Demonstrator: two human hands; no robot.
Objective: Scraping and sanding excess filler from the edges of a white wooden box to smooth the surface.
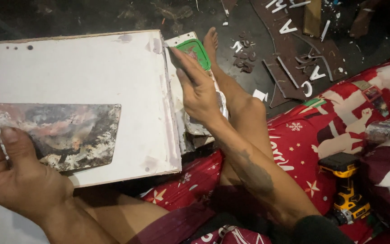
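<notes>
I see left hand (16, 174) clamped on scraper blade (57, 135) | right hand (198, 88) fingers together along white board (91, 72) edge | green lid (195, 50) at 12 o'clock | drill (346, 187) at 4 o'clock

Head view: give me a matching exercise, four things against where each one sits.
Things:
1. smeared metal sheet
2. green lid
3. yellow cordless drill
4. white cut-out letters

Places:
A. on the dark floor, top right
B. on the red patterned fabric, lower right
C. pinched at its corner by the left hand, over the white board
D. just beyond the right hand, past the board's edge

Pairs: 1-C, 2-D, 3-B, 4-A
</notes>
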